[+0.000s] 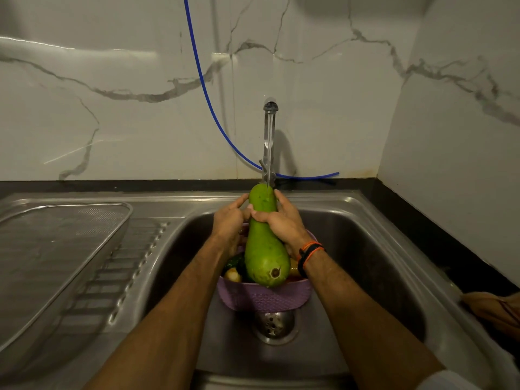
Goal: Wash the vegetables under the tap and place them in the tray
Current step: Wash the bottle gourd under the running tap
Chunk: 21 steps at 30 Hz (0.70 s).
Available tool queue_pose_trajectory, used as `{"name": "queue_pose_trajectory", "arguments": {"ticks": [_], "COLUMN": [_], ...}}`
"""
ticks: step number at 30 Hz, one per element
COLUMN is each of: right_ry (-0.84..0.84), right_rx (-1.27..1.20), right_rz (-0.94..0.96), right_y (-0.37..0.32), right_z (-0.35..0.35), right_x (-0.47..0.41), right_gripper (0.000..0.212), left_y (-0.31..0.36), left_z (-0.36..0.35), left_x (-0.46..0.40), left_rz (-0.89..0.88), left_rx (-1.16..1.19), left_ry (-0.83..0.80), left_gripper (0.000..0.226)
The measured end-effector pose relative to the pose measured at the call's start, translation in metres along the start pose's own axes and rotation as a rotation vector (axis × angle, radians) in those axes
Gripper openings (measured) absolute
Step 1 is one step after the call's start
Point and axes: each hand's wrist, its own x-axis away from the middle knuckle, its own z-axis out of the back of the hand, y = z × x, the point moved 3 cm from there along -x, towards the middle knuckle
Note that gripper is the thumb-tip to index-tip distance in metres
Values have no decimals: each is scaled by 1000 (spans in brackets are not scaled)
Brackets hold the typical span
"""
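While water is running from the tap (270,130), both hands — left hand (229,220), right hand (281,220) — are gripping the gourd (266,249); tray (42,249) is waiting, basket (264,298) vegetables unwashed.

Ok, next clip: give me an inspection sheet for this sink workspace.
Surface: steel sink, drainboard at left.
Job's things: gourd under running tap; mesh tray on drainboard; purple basket of vegetables in sink.
Clutter: cloth at right edge.
Grippers: left hand and right hand both grip the gourd's neck.
Cables: blue hose down the wall behind the tap.
Surroundings: marble-look wall tiles.
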Motion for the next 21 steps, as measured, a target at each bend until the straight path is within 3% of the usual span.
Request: {"name": "queue_pose_trajectory", "arguments": {"ticks": [3,5,7,11,13,18,21], "right_ry": [31,28,4,-36,-88,-169,-106], "right_rx": [-87,-91,-9,306,293,304,395], "right_rz": [6,-22,-23,7,-8,-86,-69], "right_y": [-6,-8,-10,-12,-11,-9,-7], "right_z": [-2,-4,-5,-3,-9,-25,-13], "right_x": [1,4,4,0,2,4,-1], "right_gripper": [55,75,79,73,73,112,94], "left_y": [-1,-2,-3,-4,-4,-9,-15], "left_z": [-6,-15,-20,-21,-15,-9,-17], "left_x": [4,12,15,9,5,-1,-4], "left_rz": [7,96,146,48,22,56,66], "left_rx": [15,169,288,280,248,182,175], "left_ry": [-26,-143,-187,-154,-84,-77,-120], "left_gripper": [37,39,39,49,55,50,53]}}
